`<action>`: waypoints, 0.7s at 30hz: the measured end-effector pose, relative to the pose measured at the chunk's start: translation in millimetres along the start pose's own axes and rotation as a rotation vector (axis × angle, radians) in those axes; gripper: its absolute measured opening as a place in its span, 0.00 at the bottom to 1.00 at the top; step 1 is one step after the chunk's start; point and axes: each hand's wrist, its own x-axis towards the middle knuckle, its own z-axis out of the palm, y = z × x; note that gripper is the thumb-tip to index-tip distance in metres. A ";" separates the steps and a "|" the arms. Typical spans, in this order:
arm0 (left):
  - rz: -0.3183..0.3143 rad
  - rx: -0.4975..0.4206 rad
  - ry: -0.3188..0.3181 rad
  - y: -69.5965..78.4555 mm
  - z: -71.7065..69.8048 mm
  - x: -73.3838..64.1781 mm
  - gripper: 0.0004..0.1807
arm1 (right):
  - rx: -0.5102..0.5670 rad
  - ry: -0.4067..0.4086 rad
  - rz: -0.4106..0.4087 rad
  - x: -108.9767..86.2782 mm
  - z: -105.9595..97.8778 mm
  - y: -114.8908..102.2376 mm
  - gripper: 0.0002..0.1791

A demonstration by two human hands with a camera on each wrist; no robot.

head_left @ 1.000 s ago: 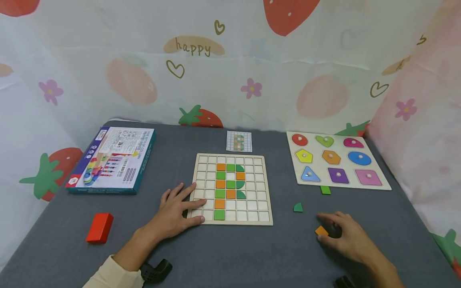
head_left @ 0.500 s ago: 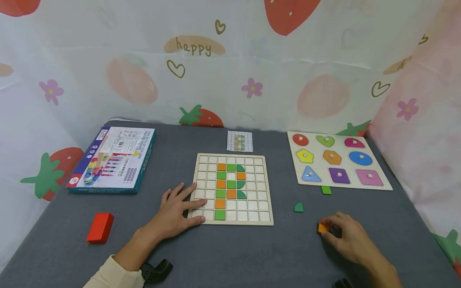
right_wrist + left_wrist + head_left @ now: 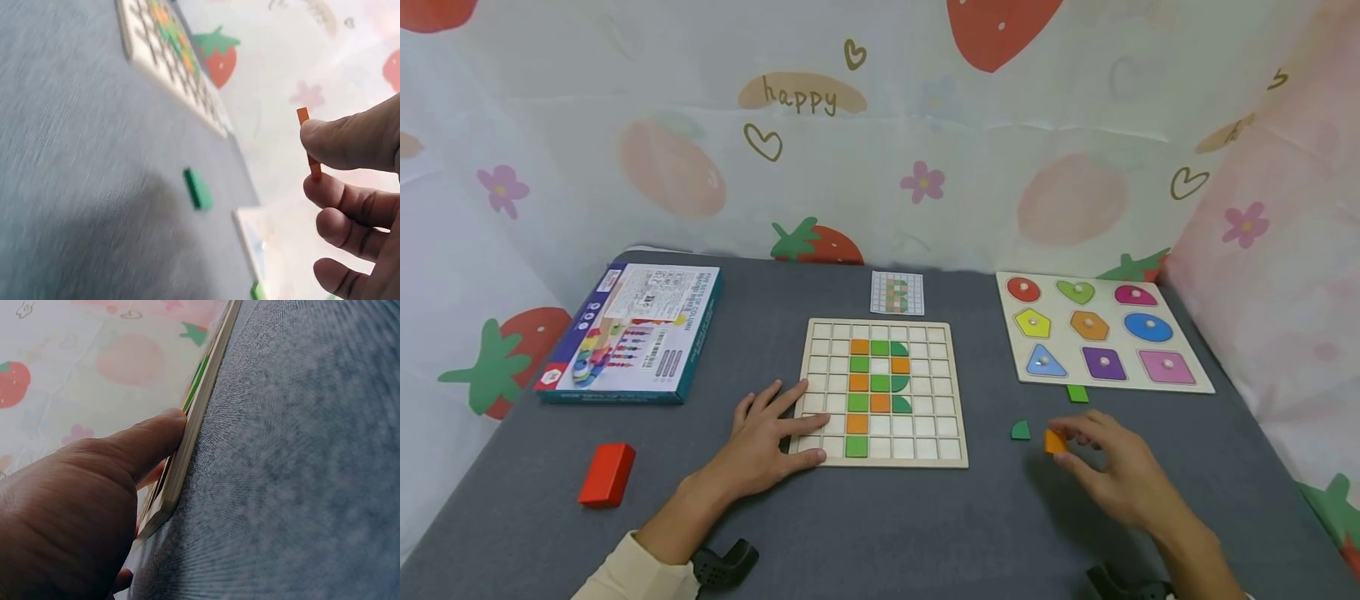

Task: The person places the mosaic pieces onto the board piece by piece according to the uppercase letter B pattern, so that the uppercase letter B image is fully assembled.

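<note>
My left hand [image 3: 775,433] rests with spread fingers on the left edge of a wooden grid board [image 3: 917,427]; the left wrist view has its thumb [image 3: 153,434] against the board's side. Orange and green square tiles and green quarter-round tiles fill several cells in the board's middle columns. Between thumb and fingertips, my right hand [image 3: 1116,462] pinches an orange square tile [image 3: 1055,442], held above the table right of the board. Seen edge-on in the right wrist view, the orange tile [image 3: 304,116] stands upright. A green quarter-round tile [image 3: 1020,431] lies just left of that hand.
Behind the board lies a small pattern card [image 3: 897,293]. A shape puzzle board [image 3: 1052,329] is at the back right, a green tile [image 3: 1078,394] at its front edge. On the left are a boxed set [image 3: 632,333] and a red block [image 3: 606,475].
My right hand has taken the orange tile off the table, lifted it, and moved it left and away from me, near the green quarter-round tile. The left hand stays put.
</note>
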 end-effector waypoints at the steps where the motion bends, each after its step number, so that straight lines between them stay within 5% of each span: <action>1: 0.000 -0.001 0.001 -0.3 0.0 -0.1 0.29 | 0.004 0.016 -0.019 2.1 0.2 -3.4 0.19; 8: 0.005 0.001 0.008 -1.4 0.2 -0.3 0.29 | 0.090 0.089 -0.201 20.2 7.0 -29.8 0.19; 21: 0.009 0.005 0.002 0.2 0.4 -0.2 0.29 | 0.238 0.046 -0.273 57.1 44.1 -81.6 0.17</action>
